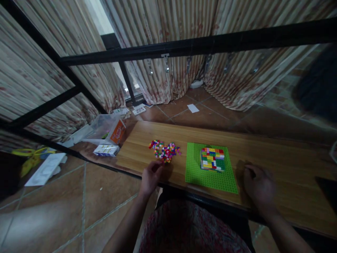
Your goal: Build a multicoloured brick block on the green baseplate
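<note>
My left hand [152,176] is at the near edge of a loose pile of small coloured building bricks [168,151]. Its thumb and forefinger are closed in a pinch by the bricks; whatever lies between the tips is too small to make out. To the right of the pile lies a green studded baseplate [195,175], bearing a block built of multicoloured bricks [212,159] in layers. Beyond the plate's right edge, my right hand [259,186] rests on the wooden bench top [286,168], its fingers curled, with no brick showing in it.
On the floor left of the bench stand a clear plastic bin [101,128] with an orange label and a small white-and-purple box [106,150]. A black metal rail [184,47] crosses before striped curtains [168,21]. A dark object [328,191] lies at the bench's right end.
</note>
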`<action>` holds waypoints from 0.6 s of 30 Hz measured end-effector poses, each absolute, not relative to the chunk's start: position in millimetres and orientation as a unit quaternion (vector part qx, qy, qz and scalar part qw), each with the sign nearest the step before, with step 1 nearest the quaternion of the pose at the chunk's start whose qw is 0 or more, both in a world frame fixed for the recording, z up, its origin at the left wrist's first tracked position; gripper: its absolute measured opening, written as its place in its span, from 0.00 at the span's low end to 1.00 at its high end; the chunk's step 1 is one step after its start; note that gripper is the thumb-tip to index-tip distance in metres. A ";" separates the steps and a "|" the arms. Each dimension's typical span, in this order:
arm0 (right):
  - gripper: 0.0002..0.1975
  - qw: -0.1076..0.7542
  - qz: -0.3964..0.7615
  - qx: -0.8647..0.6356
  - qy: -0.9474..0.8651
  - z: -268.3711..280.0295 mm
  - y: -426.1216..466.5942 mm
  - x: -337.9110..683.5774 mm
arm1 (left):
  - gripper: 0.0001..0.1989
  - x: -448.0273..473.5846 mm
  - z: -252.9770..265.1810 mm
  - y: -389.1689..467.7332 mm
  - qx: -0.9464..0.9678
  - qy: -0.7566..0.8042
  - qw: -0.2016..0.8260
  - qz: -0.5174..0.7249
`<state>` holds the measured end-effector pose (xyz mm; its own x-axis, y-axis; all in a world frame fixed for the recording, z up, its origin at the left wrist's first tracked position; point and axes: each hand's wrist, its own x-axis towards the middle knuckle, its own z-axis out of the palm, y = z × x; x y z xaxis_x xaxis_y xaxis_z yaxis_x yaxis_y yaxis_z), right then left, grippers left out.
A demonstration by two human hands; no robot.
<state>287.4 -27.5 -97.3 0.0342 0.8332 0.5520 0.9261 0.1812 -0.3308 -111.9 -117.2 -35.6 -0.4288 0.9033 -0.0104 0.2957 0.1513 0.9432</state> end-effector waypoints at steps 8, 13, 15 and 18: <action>0.12 0.339 -0.047 -0.630 -0.697 -92.9 -28.4 287.0 | 0.08 -113.0 -42.8 -114.3 0.514 0.762 0.179 0.351; 0.12 0.334 -0.060 -0.631 -0.698 -91.7 -29.3 286.0 | 0.09 -110.3 -44.7 -104.1 0.537 0.780 0.141 0.289; 0.13 0.329 -0.066 -0.631 -0.699 -92.2 -29.3 286.2 | 0.09 -112.7 -43.4 -102.2 0.536 0.787 0.139 0.273; 0.15 0.322 -0.066 -0.633 -0.701 -93.1 -29.2 286.6 | 0.09 -115.4 -40.5 -100.3 0.527 0.801 0.143 0.246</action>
<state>286.6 -29.2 -93.1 0.0093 0.8447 0.5352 0.9297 0.1898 -0.3157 -115.4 -100.3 -40.5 -0.4042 0.9142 0.0295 0.7730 0.3241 0.5454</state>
